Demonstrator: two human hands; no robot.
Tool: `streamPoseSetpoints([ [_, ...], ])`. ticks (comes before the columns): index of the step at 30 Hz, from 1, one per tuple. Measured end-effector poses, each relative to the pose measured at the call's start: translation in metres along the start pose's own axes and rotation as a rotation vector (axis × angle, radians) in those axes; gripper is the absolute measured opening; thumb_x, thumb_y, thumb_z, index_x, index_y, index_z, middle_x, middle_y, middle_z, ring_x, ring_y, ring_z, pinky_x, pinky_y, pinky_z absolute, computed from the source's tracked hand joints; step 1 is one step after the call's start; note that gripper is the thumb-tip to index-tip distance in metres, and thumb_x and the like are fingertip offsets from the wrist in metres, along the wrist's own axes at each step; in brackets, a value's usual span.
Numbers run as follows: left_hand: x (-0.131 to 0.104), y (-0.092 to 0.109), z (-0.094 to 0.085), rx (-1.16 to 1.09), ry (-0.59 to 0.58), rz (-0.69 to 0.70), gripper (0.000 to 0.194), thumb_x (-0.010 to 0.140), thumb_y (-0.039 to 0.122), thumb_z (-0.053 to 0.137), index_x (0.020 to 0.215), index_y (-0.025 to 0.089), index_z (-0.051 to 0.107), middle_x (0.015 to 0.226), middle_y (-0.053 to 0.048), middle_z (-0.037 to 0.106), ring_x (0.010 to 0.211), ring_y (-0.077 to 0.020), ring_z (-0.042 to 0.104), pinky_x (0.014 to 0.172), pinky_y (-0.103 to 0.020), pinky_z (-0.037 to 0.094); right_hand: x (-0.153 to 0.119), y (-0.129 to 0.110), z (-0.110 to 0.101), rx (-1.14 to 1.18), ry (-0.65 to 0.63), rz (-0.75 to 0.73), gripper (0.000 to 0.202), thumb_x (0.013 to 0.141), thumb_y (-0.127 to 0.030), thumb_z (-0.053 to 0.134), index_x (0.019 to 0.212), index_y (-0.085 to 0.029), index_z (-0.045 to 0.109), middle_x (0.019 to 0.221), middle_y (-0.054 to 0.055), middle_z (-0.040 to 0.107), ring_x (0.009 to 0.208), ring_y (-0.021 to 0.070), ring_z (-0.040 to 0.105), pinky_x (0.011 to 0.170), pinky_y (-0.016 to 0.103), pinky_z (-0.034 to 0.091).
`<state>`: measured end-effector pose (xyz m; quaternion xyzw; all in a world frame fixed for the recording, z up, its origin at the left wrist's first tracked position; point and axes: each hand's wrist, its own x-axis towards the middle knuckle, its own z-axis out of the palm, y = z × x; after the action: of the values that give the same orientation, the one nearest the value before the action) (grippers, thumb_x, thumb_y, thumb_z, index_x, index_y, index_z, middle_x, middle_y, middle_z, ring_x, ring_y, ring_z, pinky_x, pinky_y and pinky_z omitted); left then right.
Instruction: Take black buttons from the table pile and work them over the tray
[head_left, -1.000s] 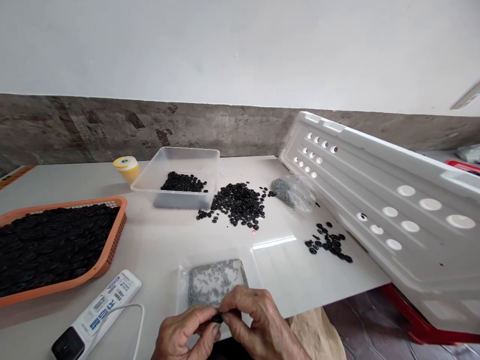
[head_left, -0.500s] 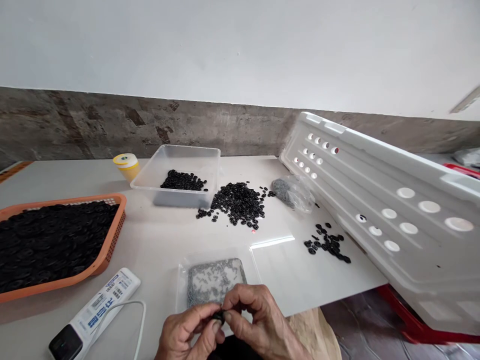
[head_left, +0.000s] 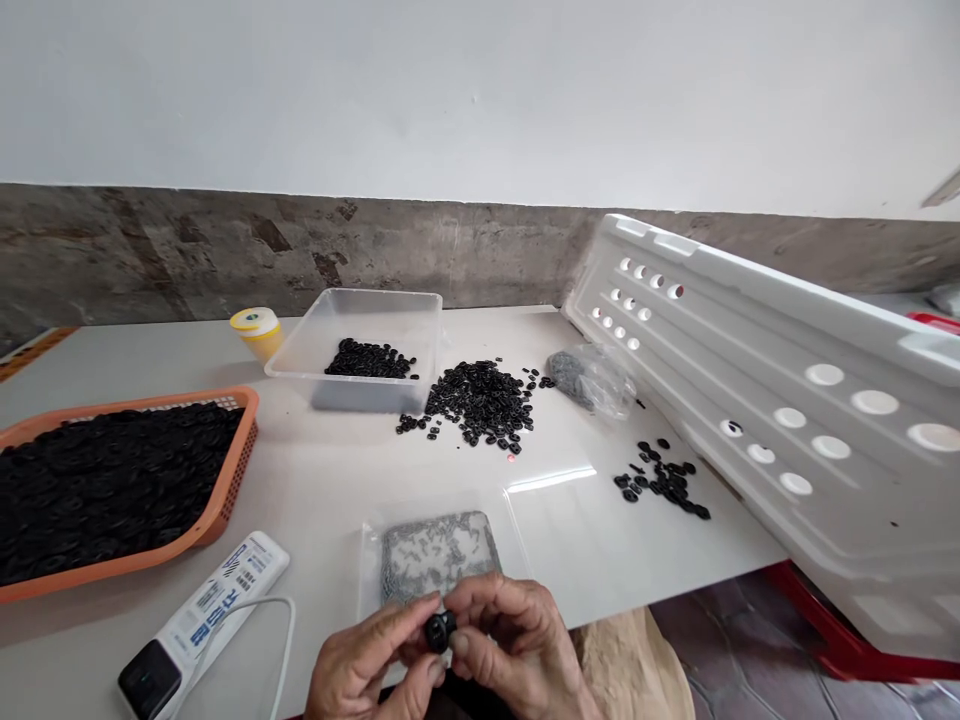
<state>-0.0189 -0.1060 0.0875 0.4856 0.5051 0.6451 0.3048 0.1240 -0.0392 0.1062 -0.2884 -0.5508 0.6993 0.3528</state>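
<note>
Just in front of me, a small round black plastic part (head_left: pixel 438 632) is at the fingertips of both hands, its round face showing. My right hand (head_left: pixel 517 640) pinches its right side between thumb and forefinger. My left hand (head_left: pixel 367 662) has its thumb and forefinger closed around the left side; its other fingers are partly hidden. Beyond the hands lies a shallow clear tray (head_left: pixel 439 555) with many tiny grey metal pieces, its near edge covered by the hands. A loose heap of small black parts (head_left: pixel 484 400) lies farther back on the table.
An orange basket (head_left: pixel 251 430) of black rings stands left, near a white power bank (head_left: pixel 202 625) with a cable. Behind are a clear bin (head_left: pixel 360 398) holding black parts and a yellow tape roll (head_left: pixel 259 335). A bag (head_left: pixel 592 378), scattered black parts (head_left: pixel 667 485) and a leaning white panel (head_left: pixel 750 340) are right.
The black part has turned so its round face shows, and the fingers have spread slightly around it. The whole view has shifted a little.
</note>
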Motion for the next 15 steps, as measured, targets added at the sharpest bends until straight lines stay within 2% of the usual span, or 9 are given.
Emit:
streamPoseSetpoints([
  [5, -0.003, -0.007, 0.0, 0.077, -0.023, 0.102, 0.028, 0.083, 0.026, 0.064, 0.11, 0.031, 0.069, 0.071, 0.002, 0.071, 0.056, -0.0096, 0.063, 0.055, -0.014, 0.054, -0.001, 0.0, 0.003, 0.182, 0.028, 0.12, 0.021, 0.075, -0.03, 0.075, 0.085, -0.013, 0.068, 0.06, -0.001, 0.06, 0.048, 0.0042, 0.052, 0.051, 0.015, 0.042],
  [10, -0.002, -0.007, -0.006, 0.106, -0.086, 0.119, 0.042, 0.074, 0.006, 0.063, 0.109, 0.029, 0.069, 0.069, 0.003, 0.069, 0.053, -0.0095, 0.06, 0.052, -0.014, 0.053, 0.002, -0.003, 0.005, 0.325, 0.013, 0.186, 0.027, 0.062, -0.025, 0.084, 0.078, -0.012, 0.068, 0.061, -0.003, 0.06, 0.043, 0.0028, 0.054, 0.045, 0.012, 0.041],
  [15, 0.005, -0.004, -0.017, 0.177, -0.295, 0.175, 0.057, 0.071, -0.005, 0.058, 0.116, 0.029, 0.063, 0.075, 0.001, 0.07, 0.055, -0.0117, 0.063, 0.053, -0.019, 0.055, 0.002, -0.003, 0.007, 0.331, 0.06, 0.227, 0.027, 0.057, -0.018, 0.086, 0.074, -0.011, 0.067, 0.056, -0.004, 0.059, 0.04, 0.0019, 0.053, 0.042, 0.01, 0.04],
])
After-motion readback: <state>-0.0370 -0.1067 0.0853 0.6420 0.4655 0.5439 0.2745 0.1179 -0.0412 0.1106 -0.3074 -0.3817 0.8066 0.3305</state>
